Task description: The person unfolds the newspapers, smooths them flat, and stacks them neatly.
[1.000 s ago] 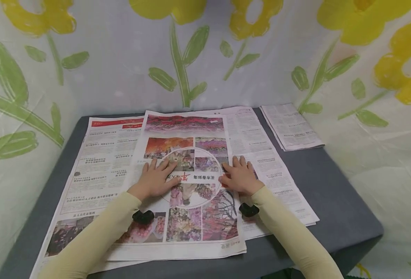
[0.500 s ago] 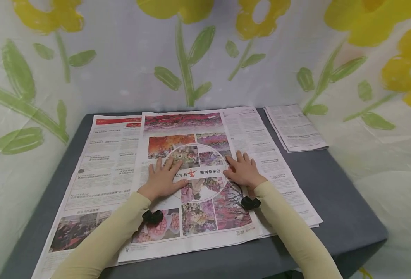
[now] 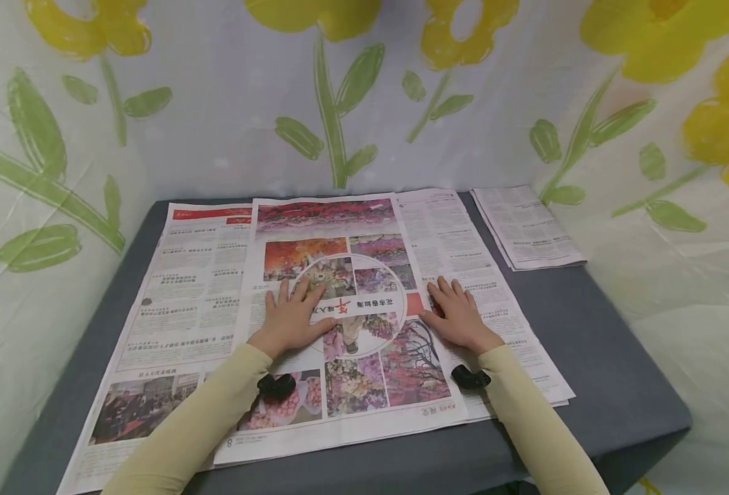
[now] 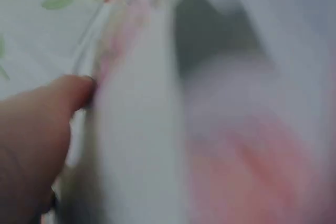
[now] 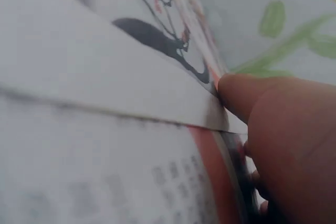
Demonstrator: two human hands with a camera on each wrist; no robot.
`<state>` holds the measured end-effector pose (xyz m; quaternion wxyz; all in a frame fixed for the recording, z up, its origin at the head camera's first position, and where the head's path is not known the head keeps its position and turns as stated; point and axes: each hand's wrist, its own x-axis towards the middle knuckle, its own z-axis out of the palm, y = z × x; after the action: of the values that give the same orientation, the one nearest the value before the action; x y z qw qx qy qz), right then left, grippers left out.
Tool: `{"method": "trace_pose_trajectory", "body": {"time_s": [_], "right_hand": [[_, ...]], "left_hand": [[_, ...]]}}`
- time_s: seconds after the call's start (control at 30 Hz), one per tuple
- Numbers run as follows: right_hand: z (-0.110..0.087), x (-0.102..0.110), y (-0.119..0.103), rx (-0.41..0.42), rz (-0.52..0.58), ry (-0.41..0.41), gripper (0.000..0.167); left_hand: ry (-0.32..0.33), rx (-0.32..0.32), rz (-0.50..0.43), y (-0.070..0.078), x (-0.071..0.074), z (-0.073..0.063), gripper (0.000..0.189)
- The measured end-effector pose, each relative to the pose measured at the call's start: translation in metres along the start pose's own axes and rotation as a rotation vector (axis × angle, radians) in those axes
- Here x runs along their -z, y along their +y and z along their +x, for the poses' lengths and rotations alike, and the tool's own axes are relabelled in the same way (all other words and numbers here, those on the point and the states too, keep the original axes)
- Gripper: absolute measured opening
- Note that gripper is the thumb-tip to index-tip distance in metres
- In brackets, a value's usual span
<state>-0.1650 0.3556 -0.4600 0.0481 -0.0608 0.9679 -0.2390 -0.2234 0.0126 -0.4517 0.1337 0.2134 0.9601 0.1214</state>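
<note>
A colour-printed newspaper page (image 3: 364, 234) with flower photos and a white circle lies flat on other newspaper sheets. My left hand (image 3: 290, 320) rests on its left-middle part with fingers spread. At its right edge my right hand (image 3: 460, 320) lies palm down, fingers apart, partly on the page and partly on the sheet beneath. The left wrist view shows the left thumb (image 4: 73, 90) touching the page, the print blurred. In the right wrist view the right thumb (image 5: 236, 90) touches the page near its edge, with the text sheet (image 5: 105, 166) below.
Spread-out newspaper (image 3: 178, 309) lies under the page on the left and more text sheets (image 3: 494, 302) on the right. A folded newspaper (image 3: 528, 227) sits at the back right of the grey-covered table (image 3: 618, 378). Flower-printed curtains (image 3: 228, 103) stand round the back and sides.
The colour page has turned slightly, its near end shifting right; most of this came before the half-second frame. Since then my right hand has slid right to the page's edge; the left stays put.
</note>
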Motion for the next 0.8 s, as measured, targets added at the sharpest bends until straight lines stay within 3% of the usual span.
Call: {"method": "trace_pose_trajectory", "body": {"time_s": [0.13,0.27,0.4,0.57,0.8], "right_hand": [[-0.006,-0.002,0.003,-0.010,0.035,0.011,0.068],[-0.006,-0.005,0.002,-0.011,0.073,0.023,0.063],[-0.002,-0.006,-0.003,-0.013,0.114,0.037,0.060],[-0.001,-0.004,-0.005,-0.025,0.130,0.039,0.056],[-0.003,0.003,0.003,-0.020,0.169,0.079,0.057]], "left_hand": [[-0.002,-0.018,-0.063,0.032,-0.001,-0.001,0.082],[-0.065,-0.124,-0.102,0.089,-0.012,-0.011,0.084],[-0.140,-0.217,-0.052,0.135,-0.032,-0.025,0.093],[-0.101,-0.269,0.011,0.151,-0.052,-0.034,0.099],[-0.059,-0.306,0.001,0.154,-0.057,-0.031,0.089]]}}
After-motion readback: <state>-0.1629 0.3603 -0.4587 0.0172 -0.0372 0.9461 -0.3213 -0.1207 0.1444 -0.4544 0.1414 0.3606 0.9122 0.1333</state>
